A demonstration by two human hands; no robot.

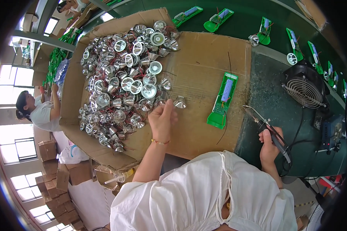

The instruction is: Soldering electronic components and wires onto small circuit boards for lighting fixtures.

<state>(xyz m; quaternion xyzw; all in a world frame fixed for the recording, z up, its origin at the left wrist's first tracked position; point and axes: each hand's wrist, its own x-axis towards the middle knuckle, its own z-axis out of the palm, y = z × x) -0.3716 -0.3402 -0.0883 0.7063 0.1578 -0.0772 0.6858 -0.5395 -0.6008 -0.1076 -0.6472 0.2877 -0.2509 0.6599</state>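
A soldering iron [274,137] is gripped in my right hand [269,149], its bent metal tip pointing up and left toward the cardboard sheet. My left hand [160,122] is closed at the right edge of the reflector pile, thumb up and fingers curled; what they pinch, if anything, is hidden. Right beside its thumb lies a silvery lamp reflector [179,102]. Many more reflectors with thin wires [119,82] fill an open cardboard box [71,90]. Between my hands a green flashlight housing [216,119] lies on the cardboard sheet [198,57], holding a blue-purple battery cell [227,90] and loose wires.
Several more green housings with cells [264,30] line the green surface beyond. At the right stand a black fan with a round metal grille [304,91] and a blue-fronted unit [327,134] with cables. Another person [42,107] works at the far left, near stacked cartons [52,188].
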